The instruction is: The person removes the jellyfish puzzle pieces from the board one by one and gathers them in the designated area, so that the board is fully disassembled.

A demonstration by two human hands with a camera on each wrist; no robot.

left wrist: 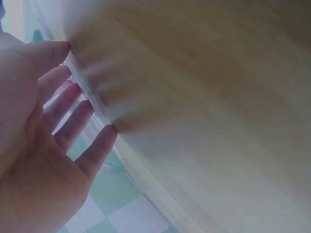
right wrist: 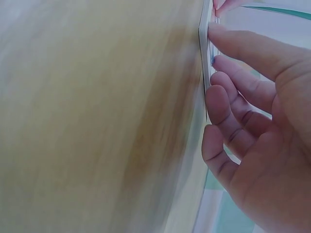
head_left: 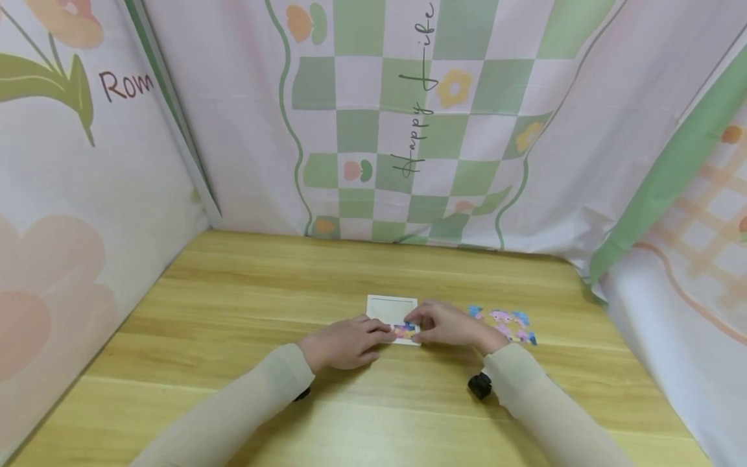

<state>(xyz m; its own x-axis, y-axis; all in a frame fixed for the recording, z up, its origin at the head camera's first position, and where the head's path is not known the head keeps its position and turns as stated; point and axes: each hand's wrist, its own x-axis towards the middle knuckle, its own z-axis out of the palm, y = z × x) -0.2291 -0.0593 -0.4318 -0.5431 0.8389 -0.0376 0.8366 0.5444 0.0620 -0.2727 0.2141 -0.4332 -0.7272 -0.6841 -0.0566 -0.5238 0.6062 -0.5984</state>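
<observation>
I saw a small white tray (head_left: 391, 306) lying flat on the wooden table (head_left: 233, 292), between the two hands. Some bright puzzle pieces (head_left: 404, 331) sat together in its near right part, pink, yellow and blue. The far part of the tray showed its plain pale floor.

The left hand (head_left: 350, 340) came in from the left, palm down, with its fingers spread and nearly straight. Its fingertips rested on the near left part of the tray and hid some of it from me. I saw nothing held in that hand.

The right hand (head_left: 449, 324) was bent over the tray's right edge. Its thumb and pointing finger made a narrow gap by the puzzle pieces. From my cameras I could not tell if they pinched a piece or only touched it. In the right wrist view, the thumb touched the tray's white edge.

More loose pieces (head_left: 500, 316), pink and blue, lay on the table just past the right wrist. A small black thing (head_left: 480, 386) showed by the right sleeve (head_left: 543, 395).
</observation>
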